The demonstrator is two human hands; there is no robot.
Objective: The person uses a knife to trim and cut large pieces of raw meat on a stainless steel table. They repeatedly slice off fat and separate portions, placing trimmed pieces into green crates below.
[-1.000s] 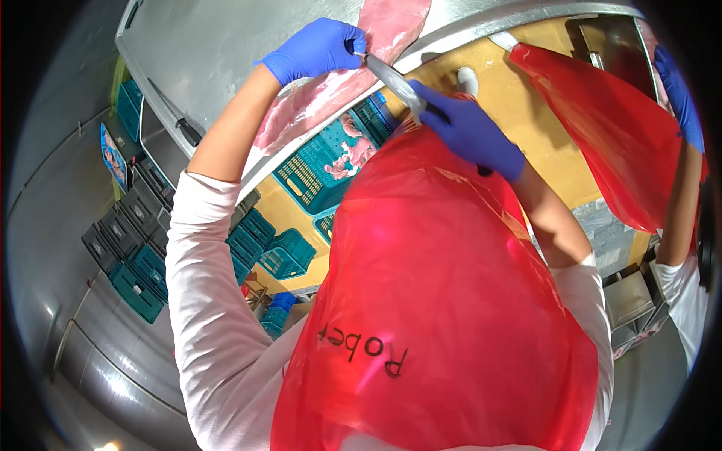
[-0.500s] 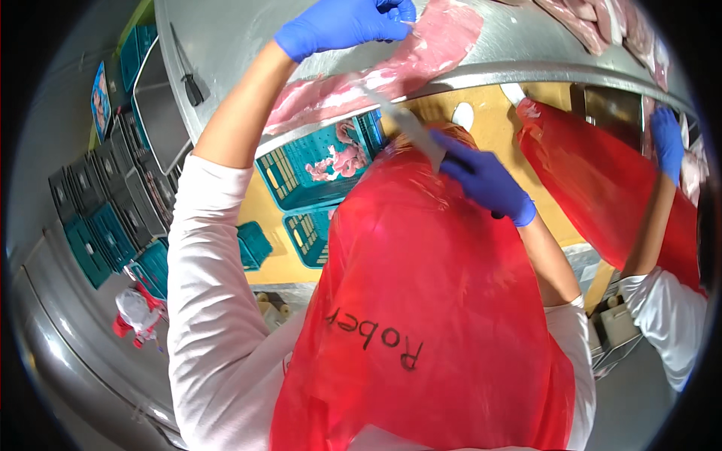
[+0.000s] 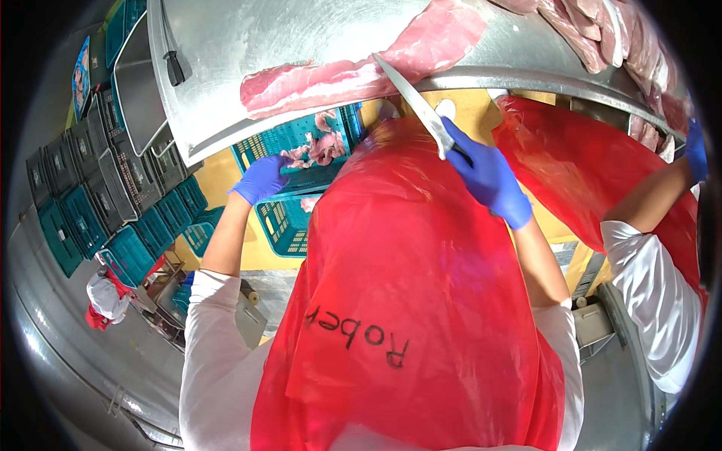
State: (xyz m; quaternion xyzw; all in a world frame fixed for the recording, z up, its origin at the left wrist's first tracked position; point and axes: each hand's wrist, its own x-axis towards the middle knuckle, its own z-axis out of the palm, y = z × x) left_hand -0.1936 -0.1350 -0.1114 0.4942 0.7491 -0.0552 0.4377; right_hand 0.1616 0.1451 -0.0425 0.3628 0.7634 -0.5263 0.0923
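Observation:
My left hand (image 3: 261, 180), in a blue glove, hangs over the edge of a teal crate (image 3: 250, 152) below the table. Its fingertips are apart and close to pink meat trimmings (image 3: 328, 148) lying in the crate; I make out nothing held. My right hand (image 3: 487, 180), also blue-gloved, is closed around the dark handle of a knife (image 3: 418, 105). The blade points up and left, its tip over the near edge of a long pink strip of meat (image 3: 316, 84). That strip lies along the front of the metal table (image 3: 218, 45).
A dark-handled tool (image 3: 174, 69) lies at the table's left. More meat pieces (image 3: 579, 34) are heaped at the far right, near a co-worker in a red apron (image 3: 571, 165). Another teal crate (image 3: 282, 225) stands below. Stacked crates (image 3: 83, 188) line the left.
My left hand has moved from above the meat down to the crate at the left. My right hand still holds the knife, its tip now at the meat. The view has shifted slightly.

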